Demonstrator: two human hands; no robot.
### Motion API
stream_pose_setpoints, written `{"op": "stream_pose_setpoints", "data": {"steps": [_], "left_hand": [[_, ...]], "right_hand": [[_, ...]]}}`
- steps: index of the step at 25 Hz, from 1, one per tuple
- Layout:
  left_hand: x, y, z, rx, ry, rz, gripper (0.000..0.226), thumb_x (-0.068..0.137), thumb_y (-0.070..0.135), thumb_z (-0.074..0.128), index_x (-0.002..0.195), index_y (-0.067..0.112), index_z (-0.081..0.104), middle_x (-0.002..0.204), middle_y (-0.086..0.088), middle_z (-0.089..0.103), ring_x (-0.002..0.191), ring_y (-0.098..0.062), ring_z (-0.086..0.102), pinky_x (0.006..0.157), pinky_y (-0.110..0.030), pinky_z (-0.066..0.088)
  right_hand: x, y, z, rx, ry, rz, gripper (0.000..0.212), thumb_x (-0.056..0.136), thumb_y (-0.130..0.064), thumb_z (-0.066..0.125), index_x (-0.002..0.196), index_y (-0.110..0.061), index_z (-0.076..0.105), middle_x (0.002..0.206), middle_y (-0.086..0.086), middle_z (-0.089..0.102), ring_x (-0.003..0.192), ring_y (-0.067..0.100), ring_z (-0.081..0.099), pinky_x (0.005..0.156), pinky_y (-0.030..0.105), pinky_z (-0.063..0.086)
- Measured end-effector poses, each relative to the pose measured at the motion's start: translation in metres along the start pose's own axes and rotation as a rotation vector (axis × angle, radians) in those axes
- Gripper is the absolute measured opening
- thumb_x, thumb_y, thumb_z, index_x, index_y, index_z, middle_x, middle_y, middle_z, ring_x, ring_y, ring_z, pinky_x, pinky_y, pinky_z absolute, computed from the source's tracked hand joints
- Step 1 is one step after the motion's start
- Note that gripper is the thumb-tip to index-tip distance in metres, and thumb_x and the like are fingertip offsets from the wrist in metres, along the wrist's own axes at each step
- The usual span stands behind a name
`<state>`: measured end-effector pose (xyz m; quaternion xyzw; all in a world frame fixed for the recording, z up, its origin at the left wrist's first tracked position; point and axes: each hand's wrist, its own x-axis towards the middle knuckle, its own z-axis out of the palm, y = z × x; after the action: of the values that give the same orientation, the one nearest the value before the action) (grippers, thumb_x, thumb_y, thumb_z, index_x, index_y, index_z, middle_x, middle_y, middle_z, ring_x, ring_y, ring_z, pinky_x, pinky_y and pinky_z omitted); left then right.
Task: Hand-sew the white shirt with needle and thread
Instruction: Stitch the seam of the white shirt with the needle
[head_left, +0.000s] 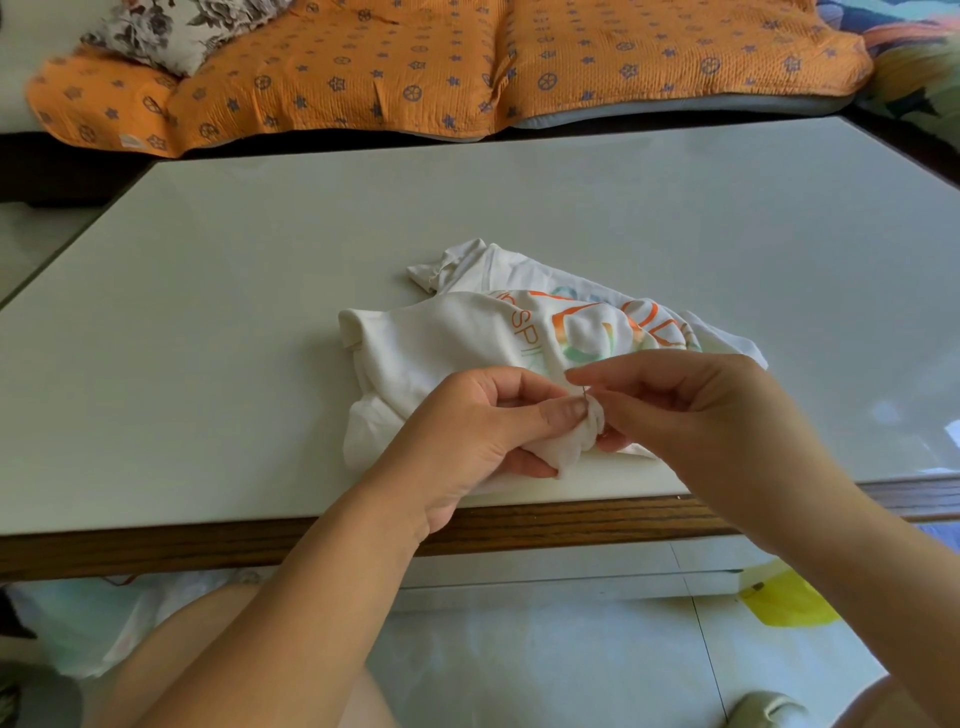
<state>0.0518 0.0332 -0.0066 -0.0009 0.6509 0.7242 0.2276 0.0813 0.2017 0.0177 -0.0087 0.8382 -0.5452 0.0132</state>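
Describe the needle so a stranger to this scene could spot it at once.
Start at the pale table, where a white shirt with orange lettering lies crumpled near the front edge. The left hand pinches a fold of it and the right hand meets it there. The needle is the thin dark sliver between their fingertips, the only hard straight line against the soft cloth.

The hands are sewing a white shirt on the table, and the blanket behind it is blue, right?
No, the blanket is orange, as the head view shows. The left hand and right hand are sewing a white shirt on the table.
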Motion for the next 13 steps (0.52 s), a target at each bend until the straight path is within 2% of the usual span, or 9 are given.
{"op": "stream_pose_setpoints", "data": {"steps": [3,6,8,11,13], "left_hand": [[0.000,0.000,-0.001,0.034,0.034,0.008,0.024,0.065,0.025,0.075,0.083,0.010,0.071,0.077,-0.006,0.073,0.068,-0.011,0.069,0.055,-0.021,0.054],[0.000,-0.001,-0.002,0.042,0.049,0.016,0.023,0.065,0.027,0.076,0.081,0.011,0.072,0.078,-0.007,0.073,0.068,-0.012,0.069,0.055,-0.022,0.054],[-0.001,0.000,-0.001,0.045,0.038,0.017,0.024,0.065,0.027,0.075,0.083,0.012,0.074,0.079,-0.006,0.074,0.070,-0.012,0.069,0.057,-0.022,0.055],[-0.001,0.000,-0.001,0.058,0.020,-0.008,0.030,0.065,0.028,0.075,0.090,0.012,0.077,0.082,-0.004,0.075,0.072,-0.011,0.068,0.062,-0.024,0.056],[-0.001,0.000,-0.001,0.075,0.016,-0.030,0.031,0.063,0.032,0.076,0.088,0.015,0.079,0.083,-0.006,0.075,0.073,-0.013,0.065,0.065,-0.024,0.054]], "right_hand": [[0.001,0.000,0.003,-0.060,-0.001,-0.031,0.017,0.085,-0.024,0.067,0.082,-0.039,0.074,0.069,-0.013,0.073,0.070,0.020,0.070,0.071,0.032,0.055],[0.001,0.000,0.002,-0.047,-0.012,-0.089,0.016,0.084,-0.023,0.070,0.079,-0.037,0.074,0.069,-0.014,0.073,0.067,0.004,0.069,0.064,0.015,0.053],[0.003,0.000,0.001,-0.013,0.035,-0.120,0.014,0.085,-0.020,0.069,0.080,-0.031,0.075,0.069,-0.012,0.072,0.065,0.002,0.068,0.060,0.013,0.052],[0.011,0.001,-0.002,0.077,0.133,-0.105,0.011,0.091,-0.019,0.062,0.084,-0.019,0.070,0.079,-0.006,0.074,0.057,0.007,0.062,0.049,0.019,0.046],[0.019,0.002,-0.006,0.293,0.122,0.006,0.014,0.096,-0.018,0.056,0.088,-0.010,0.064,0.083,0.001,0.075,0.050,0.011,0.055,0.045,0.019,0.041]]}}
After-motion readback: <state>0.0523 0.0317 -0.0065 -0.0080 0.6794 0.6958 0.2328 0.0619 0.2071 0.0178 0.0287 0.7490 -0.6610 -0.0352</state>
